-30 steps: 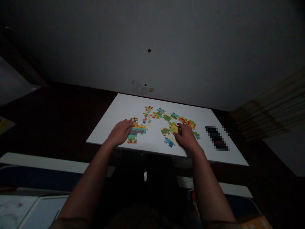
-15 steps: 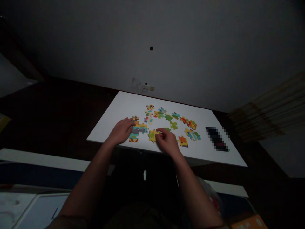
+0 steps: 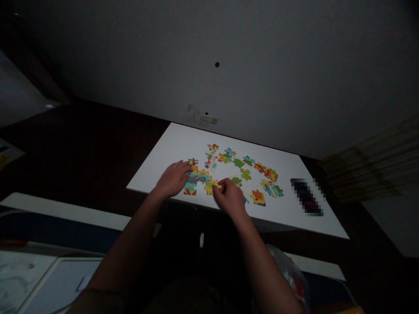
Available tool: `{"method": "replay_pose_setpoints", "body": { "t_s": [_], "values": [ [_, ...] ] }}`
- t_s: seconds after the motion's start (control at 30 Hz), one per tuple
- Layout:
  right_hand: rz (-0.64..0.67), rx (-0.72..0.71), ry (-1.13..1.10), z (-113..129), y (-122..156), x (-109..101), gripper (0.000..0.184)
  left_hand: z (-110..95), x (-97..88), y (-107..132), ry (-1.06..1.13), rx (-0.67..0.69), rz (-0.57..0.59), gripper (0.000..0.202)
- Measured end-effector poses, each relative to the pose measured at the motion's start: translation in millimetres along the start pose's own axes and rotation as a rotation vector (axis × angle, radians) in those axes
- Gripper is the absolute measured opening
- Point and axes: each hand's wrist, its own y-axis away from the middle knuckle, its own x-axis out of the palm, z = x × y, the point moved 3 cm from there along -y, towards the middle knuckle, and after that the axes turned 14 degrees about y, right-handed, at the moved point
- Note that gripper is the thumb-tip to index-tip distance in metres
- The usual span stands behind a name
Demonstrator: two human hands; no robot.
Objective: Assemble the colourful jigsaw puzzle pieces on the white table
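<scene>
The left hand [image 3: 173, 179] lay open and palm-down, its fingers spread, with the fingertips touching a short column of joined jigsaw puzzle pieces [image 3: 199, 176] just ahead of them. Held flat like that, the hand seemed to be steadying the column against sliding. The right hand [image 3: 230, 197] was curled, with its thumb and forefinger on a yellow puzzle piece [image 3: 211, 187] just ahead of the knuckles and close beside the column's right edge. The view did not show whether that piece was pinched or only pressed down. It lay low against the surface, apparently being lined up with the column. Beyond both hands, the other loose puzzle pieces [image 3: 242, 163] curved in an arc, perhaps spread so that each could be seen. To the right of the right hand lay an orange puzzle piece [image 3: 258, 197] and a blue-and-yellow cluster of pieces [image 3: 271, 189]. All of these rested on a white board [image 3: 183, 141] set on a dark table [image 3: 81, 135]. Farther right of the grip, a pixelated dark object [image 3: 307, 197] lay near the board's edge.
</scene>
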Motion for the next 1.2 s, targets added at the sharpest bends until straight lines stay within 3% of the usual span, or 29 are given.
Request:
{"method": "replay_pose_setpoints", "body": {
  "t_s": [0.67, 0.97, 1.2],
  "values": [
    [0.178, 0.0, 0.126, 9, -1, -8, 0.033, -5, -3.9, 0, 0.009, 0.002, 0.006, 0.042],
    [0.147, -0.065, 0.268, 9, 8, -15, 0.04, 2, -1.7, -7, -0.018, 0.026, -0.002, 0.046],
    [-0.019, -0.028, 0.061, -21, 12, -24, 0.033, 2, -1.3, -9, -0.047, 0.024, -0.008, 0.048]
  ]
}}
